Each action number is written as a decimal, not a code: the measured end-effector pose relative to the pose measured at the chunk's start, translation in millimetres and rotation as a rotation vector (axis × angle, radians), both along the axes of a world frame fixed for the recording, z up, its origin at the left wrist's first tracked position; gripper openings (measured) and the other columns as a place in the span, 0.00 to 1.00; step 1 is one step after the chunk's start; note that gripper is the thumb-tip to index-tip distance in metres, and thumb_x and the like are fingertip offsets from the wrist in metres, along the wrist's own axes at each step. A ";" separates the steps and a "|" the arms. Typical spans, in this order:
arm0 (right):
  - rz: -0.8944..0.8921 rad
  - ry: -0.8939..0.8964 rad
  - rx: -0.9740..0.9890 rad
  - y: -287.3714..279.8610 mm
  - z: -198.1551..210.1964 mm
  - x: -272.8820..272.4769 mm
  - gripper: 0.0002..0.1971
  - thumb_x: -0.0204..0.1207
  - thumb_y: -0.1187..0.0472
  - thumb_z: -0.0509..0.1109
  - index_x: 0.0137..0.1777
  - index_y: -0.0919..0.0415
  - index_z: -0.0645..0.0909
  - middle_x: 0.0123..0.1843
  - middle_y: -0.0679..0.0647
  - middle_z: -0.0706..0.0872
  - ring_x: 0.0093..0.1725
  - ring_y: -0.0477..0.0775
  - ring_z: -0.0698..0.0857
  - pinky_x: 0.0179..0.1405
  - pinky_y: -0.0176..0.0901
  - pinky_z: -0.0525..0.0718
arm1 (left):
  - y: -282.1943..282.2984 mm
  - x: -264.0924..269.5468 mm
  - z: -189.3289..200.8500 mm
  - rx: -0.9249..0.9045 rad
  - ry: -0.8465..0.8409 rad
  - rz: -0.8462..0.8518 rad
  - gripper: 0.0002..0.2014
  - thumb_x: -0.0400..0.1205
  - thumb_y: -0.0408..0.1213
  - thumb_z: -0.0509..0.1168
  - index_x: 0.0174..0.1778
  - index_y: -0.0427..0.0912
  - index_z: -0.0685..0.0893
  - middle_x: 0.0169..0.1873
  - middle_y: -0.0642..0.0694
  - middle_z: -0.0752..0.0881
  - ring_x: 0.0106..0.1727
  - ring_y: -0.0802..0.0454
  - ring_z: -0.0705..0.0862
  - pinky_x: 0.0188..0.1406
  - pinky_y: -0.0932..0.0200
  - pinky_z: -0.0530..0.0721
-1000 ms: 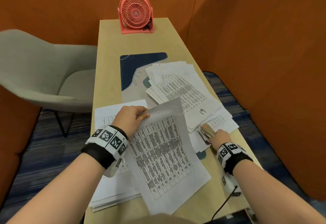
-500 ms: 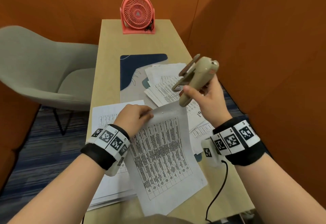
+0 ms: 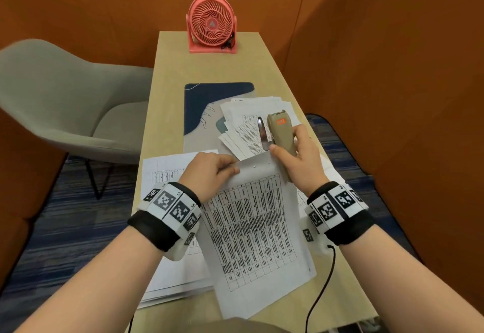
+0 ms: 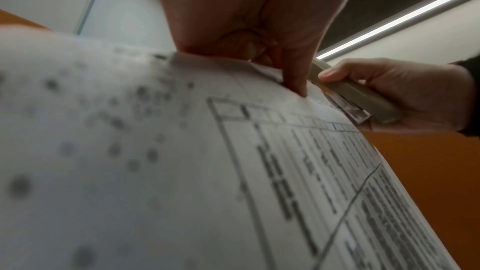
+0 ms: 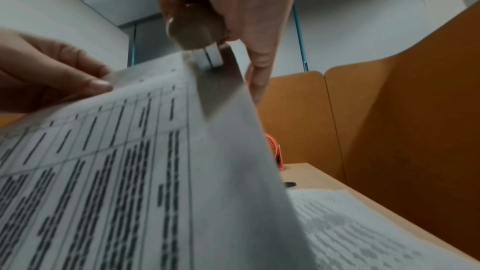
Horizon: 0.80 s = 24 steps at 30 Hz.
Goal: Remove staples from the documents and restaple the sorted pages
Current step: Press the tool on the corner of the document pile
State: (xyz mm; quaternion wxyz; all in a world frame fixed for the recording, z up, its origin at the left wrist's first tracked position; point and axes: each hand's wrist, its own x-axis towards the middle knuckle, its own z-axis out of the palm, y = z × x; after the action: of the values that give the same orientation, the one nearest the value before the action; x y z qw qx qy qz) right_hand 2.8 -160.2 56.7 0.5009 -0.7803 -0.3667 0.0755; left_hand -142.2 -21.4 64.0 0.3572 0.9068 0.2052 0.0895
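The sheet (image 3: 251,233) is being pinched at its far edge by the left hand (image 3: 209,173), lifted off the counter (image 3: 170,123); the stapler (image 3: 280,133) is being gripped upright by the right hand (image 3: 301,159) at its far right corner. The stapler's underside (image 5: 197,32) is being shown only by the right wrist view.

Off-task things around our narrow desk
We see a pink fan (image 3: 211,22) at the far end, a blue mat (image 3: 207,97) mid-desk, and a grey chair (image 3: 65,102) on the left.

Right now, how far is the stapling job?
Done, it seems: empty staple holes show in the held document. In hand: the left hand pinches its top edge, and the right hand brings the stapler to its corner. Left: the fanned pile and the stack beneath.
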 end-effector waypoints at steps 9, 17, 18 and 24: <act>0.020 -0.012 0.079 5.8 0.5 -6.1 0.34 0.68 0.55 0.65 0.73 0.39 0.54 0.33 0.51 0.79 0.29 0.51 0.77 0.28 0.39 0.77 | 1.7 -2.3 3.0 0.002 0.005 -0.018 0.10 0.82 0.38 0.63 0.53 0.41 0.88 0.44 0.43 0.90 0.48 0.47 0.85 0.53 0.52 0.80; 0.035 -0.136 0.077 6.8 -3.9 -5.0 0.29 0.72 0.48 0.69 0.72 0.37 0.62 0.52 0.44 0.82 0.44 0.50 0.85 0.45 0.37 0.83 | -0.6 -3.6 2.4 -0.011 0.015 -0.029 0.09 0.82 0.38 0.64 0.53 0.43 0.88 0.44 0.45 0.89 0.47 0.50 0.84 0.50 0.58 0.79; 0.027 -0.133 0.079 6.9 -5.3 -5.3 0.29 0.72 0.48 0.69 0.73 0.39 0.63 0.50 0.43 0.82 0.42 0.48 0.84 0.43 0.36 0.83 | -1.0 -3.7 2.0 -0.016 0.012 -0.029 0.09 0.82 0.38 0.64 0.53 0.43 0.88 0.44 0.45 0.90 0.47 0.50 0.85 0.50 0.59 0.79; -0.013 -0.150 0.059 4.8 -13.5 -7.4 0.31 0.75 0.53 0.72 0.77 0.46 0.63 0.50 0.45 0.82 0.41 0.48 0.84 0.42 0.29 0.81 | -1.7 -4.0 -1.1 -0.012 0.009 -0.034 0.10 0.81 0.38 0.65 0.54 0.43 0.88 0.45 0.46 0.90 0.48 0.51 0.85 0.52 0.58 0.80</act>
State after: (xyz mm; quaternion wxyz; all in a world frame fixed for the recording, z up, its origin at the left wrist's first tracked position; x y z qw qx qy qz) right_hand -4.6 -155.3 43.3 0.4952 -0.7711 -0.4002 0.0028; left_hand -146.2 -23.1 63.0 0.3634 0.9083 0.1918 0.0781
